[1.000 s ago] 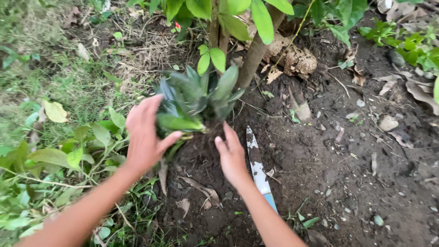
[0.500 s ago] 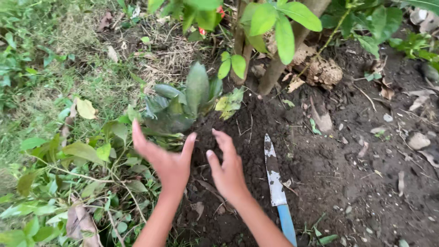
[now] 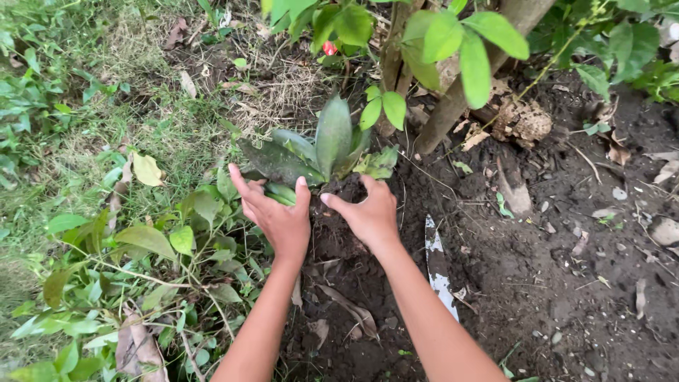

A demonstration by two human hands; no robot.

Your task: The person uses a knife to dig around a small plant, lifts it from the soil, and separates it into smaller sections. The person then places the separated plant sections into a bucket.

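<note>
A small plant with broad, stiff grey-green leaves stands in dark soil beside a slanted tree trunk. My left hand lies open at the plant's left base, fingers spread over the lower leaves. On the right side of the base my right hand presses flat on the soil, fingers apart. The two hands flank the plant's base. Neither holds anything. A knife with a worn blade lies on the soil right of my right forearm, its handle hidden.
Leafy weeds and grass fill the left side. Bare dark earth with stones and dry leaves spreads to the right. Green branches hang over the plant from above.
Both hands moved forward from the soil in front of the plant and now rest at its base on either side. The view shifted slightly down and right.
</note>
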